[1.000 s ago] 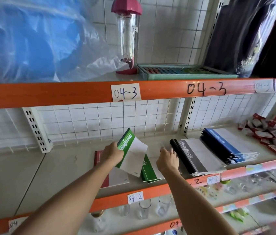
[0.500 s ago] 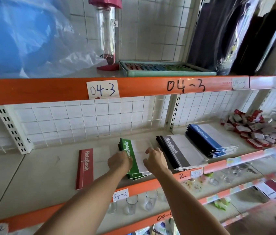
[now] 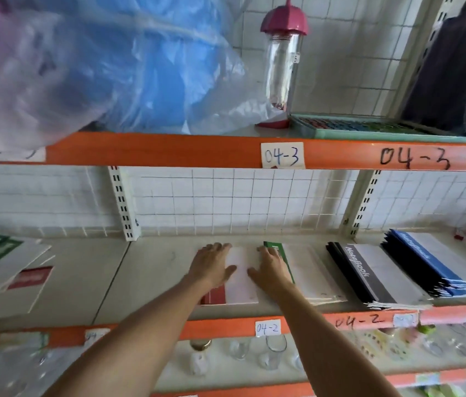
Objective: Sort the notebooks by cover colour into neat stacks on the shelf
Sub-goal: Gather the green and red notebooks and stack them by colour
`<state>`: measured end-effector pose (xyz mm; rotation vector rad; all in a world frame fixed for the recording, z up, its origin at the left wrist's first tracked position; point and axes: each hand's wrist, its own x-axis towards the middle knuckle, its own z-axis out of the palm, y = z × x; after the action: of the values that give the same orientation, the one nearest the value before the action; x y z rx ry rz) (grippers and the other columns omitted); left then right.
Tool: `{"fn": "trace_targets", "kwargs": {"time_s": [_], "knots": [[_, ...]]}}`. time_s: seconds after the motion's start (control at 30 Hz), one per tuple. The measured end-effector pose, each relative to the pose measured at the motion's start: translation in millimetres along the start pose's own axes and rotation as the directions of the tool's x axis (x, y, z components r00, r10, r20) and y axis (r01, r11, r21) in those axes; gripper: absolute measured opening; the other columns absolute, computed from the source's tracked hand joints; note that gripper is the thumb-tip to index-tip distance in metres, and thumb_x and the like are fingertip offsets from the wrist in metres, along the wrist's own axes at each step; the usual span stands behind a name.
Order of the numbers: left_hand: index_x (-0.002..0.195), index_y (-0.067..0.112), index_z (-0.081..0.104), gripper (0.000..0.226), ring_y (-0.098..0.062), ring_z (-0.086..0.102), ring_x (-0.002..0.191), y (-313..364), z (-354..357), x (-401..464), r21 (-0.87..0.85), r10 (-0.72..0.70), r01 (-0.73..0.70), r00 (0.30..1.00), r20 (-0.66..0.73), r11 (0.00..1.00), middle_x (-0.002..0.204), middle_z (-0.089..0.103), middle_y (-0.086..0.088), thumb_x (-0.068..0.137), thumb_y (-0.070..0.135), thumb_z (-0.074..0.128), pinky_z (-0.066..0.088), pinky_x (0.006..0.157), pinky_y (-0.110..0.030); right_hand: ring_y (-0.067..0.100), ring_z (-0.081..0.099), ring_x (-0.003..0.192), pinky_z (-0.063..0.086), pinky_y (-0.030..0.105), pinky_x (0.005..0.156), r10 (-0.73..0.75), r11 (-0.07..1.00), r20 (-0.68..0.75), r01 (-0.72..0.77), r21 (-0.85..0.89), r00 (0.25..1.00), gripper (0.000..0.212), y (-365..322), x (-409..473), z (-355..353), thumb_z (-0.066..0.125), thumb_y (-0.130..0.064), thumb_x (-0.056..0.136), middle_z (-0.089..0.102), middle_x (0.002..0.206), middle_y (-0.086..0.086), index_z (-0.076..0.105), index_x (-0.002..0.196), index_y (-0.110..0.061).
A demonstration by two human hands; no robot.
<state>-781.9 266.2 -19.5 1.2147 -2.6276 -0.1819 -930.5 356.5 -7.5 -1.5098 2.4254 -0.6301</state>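
head view looks down my two forearms to the middle shelf, where the red notebook lies flat between my hands. what could go wrong: my right hand sits right at the edge of the green stack, just beside the red one, so a sideways nudge while i square the red cover could drag the green covers crooked or slide the two colours together. the black stack and blue stack further right already fan out at their front edges near the orange shelf lip, so a bump along the row could tip pages over it.

both arms reach forward and up, almost parallel. my left hand rests palm down on the red notebook's left part, fingers straight and spread, gripping nothing. my right hand lies flat too, fingers extended, thumb towards the red notebook, touching the green spine without curling round it.
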Motion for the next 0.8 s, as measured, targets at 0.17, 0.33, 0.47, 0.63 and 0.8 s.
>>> {"fn": "trace_targets", "kwargs": {"time_s": [0.17,0.33,0.47,0.63,0.8], "knots": [[0.145,0.018,0.041,0.06,-0.024,0.047,0.129,-101,-38,-44,-0.009,-0.146,0.146,0.988,-0.051,0.989,0.142,0.052,-0.004,0.094,0.046,0.056,0.037,0.106,-0.037,0.03,0.048,0.125,0.044,0.037,0.101,-0.131,0.991,0.074,0.13,0.022,0.989,0.063,-87,6,51,0.067,-0.034,0.086,0.045,0.144,0.008,0.043,0.141,-0.015],[0.14,0.019,0.047,0.056,-0.023,0.049,0.128,-210,-69,-106,0.028,-0.295,0.298,0.953,-0.074,0.954,0.137,0.057,-0.003,0.093,0.048,0.054,0.039,0.105,-0.035,0.028,0.042,0.132,0.04,0.037,0.104,-0.242,0.97,0.174,0.24,0.033,0.955,0.069,-186,-5,110,0.065,-0.039,0.086,0.042,0.146,0.008,0.039,0.145,-0.016],[0.143,0.019,0.047,0.058,-0.025,0.049,0.13,-286,-89,-154,0.022,-0.418,0.422,0.904,-0.09,0.906,0.14,0.055,-0.004,0.093,0.047,0.055,0.038,0.107,-0.036,0.029,0.044,0.13,0.038,0.033,0.105,-0.32,0.946,0.231,0.321,0.032,0.919,0.066,-266,-16,154,0.066,-0.037,0.086,0.046,0.143,0.009,0.042,0.143,-0.015],[0.13,0.021,0.058,0.055,-0.028,0.056,0.117,-370,-106,-201,0.049,-0.5,0.512,0.852,-0.152,0.857,0.124,0.064,-0.004,0.085,0.051,0.048,0.044,0.099,-0.04,0.028,0.042,0.133,0.035,0.032,0.108,-0.385,0.917,0.307,0.397,0.022,0.871,0.066,-354,-36,208,0.063,-0.038,0.087,0.044,0.145,0.007,0.041,0.145,-0.016],[0.142,0.019,0.046,0.059,-0.027,0.047,0.128,-444,-119,-236,0.045,-0.579,0.589,0.803,-0.139,0.807,0.137,0.056,-0.006,0.091,0.049,0.053,0.038,0.106,-0.038,0.027,0.042,0.134,0.034,0.033,0.108,-0.443,0.883,0.358,0.47,0.016,0.822,0.061,-434,-50,258,0.062,-0.039,0.088,0.043,0.147,0.006,0.043,0.142,-0.018]]}}
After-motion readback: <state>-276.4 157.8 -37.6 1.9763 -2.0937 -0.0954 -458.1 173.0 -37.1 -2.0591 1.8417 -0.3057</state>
